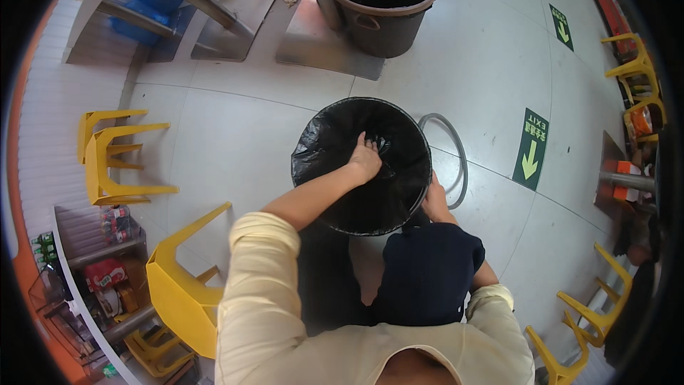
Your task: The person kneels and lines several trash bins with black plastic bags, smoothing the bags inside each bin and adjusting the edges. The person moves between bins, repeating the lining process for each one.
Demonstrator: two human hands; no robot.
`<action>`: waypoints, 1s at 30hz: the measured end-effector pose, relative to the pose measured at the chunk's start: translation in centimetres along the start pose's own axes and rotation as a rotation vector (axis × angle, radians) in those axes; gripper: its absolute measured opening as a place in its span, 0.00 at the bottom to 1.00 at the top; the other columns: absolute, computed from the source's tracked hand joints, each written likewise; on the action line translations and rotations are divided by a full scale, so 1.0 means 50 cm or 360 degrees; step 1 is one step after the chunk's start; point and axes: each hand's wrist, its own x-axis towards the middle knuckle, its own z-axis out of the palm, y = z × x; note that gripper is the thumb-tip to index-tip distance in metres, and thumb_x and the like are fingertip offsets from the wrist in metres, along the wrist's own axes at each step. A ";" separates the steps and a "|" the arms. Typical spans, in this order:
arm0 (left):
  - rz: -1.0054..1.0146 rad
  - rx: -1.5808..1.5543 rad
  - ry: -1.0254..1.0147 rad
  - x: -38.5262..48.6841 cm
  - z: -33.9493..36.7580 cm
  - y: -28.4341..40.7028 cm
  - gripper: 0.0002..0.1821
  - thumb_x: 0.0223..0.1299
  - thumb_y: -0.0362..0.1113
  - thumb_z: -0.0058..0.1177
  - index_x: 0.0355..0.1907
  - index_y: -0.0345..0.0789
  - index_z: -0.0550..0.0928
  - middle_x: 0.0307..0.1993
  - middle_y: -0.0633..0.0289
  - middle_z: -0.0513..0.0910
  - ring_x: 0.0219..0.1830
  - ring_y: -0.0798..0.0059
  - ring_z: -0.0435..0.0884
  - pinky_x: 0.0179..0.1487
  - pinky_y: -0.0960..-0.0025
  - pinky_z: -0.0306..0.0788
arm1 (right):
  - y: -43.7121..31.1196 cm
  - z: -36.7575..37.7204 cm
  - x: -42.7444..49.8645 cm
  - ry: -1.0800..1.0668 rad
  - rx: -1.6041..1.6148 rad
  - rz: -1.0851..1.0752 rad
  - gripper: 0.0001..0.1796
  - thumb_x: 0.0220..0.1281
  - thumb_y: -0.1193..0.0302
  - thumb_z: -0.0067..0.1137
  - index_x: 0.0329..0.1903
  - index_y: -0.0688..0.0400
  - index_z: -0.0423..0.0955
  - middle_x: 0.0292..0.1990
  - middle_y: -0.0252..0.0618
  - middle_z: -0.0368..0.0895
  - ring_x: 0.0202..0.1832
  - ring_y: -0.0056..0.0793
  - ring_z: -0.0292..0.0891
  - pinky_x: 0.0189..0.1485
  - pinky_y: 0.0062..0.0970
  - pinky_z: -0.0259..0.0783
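Note:
A round bin lined with a black plastic bag (342, 208) stands on the tiled floor in front of me. My left hand (366, 160) reaches in over the opening, its fingers apart against or just above the bag's creased film. Low on the bin's outer right side, near the rim, is my right hand (436, 200); its fingertips are hidden behind the bin, so its grip cannot be told. A loose grey ring (463, 160) lies on the floor just right of the bin.
A larger dark bin (382, 29) stands ahead beside a metal table base (315, 43). Yellow plastic stools (179, 289) are at the left, and more yellow stools (601, 315) at the right. A shelf unit (80, 278) holds packaged goods. Green arrow signs (530, 149) mark the floor.

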 end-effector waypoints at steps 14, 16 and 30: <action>-0.0169 0.0572 0.0125 -0.190 0.036 -0.131 0.26 0.69 0.48 0.36 0.67 0.43 0.69 0.70 0.54 0.61 0.76 0.62 0.48 0.75 0.46 0.25 | -0.005 0.037 -0.015 0.0153 0.0034 -0.0070 0.16 0.61 0.78 0.44 0.51 0.60 0.70 0.49 0.49 0.69 0.49 0.58 0.69 0.49 0.42 0.68; -0.0226 0.0420 0.0173 -0.188 0.023 -0.115 0.25 0.68 0.49 0.41 0.63 0.40 0.73 0.65 0.53 0.70 0.73 0.61 0.57 0.76 0.50 0.31 | -0.002 0.041 -0.012 0.0135 0.0026 -0.0028 0.18 0.60 0.79 0.44 0.54 0.59 0.70 0.50 0.49 0.69 0.51 0.57 0.69 0.51 0.42 0.67; 0.0089 -0.1317 0.1571 -0.248 -0.091 0.193 0.27 0.65 0.35 0.46 0.64 0.26 0.66 0.59 0.44 0.72 0.55 0.57 0.77 0.64 0.63 0.67 | -0.020 0.022 0.004 -0.0131 0.0028 0.0237 0.15 0.60 0.73 0.50 0.50 0.61 0.73 0.55 0.56 0.70 0.50 0.58 0.72 0.51 0.42 0.70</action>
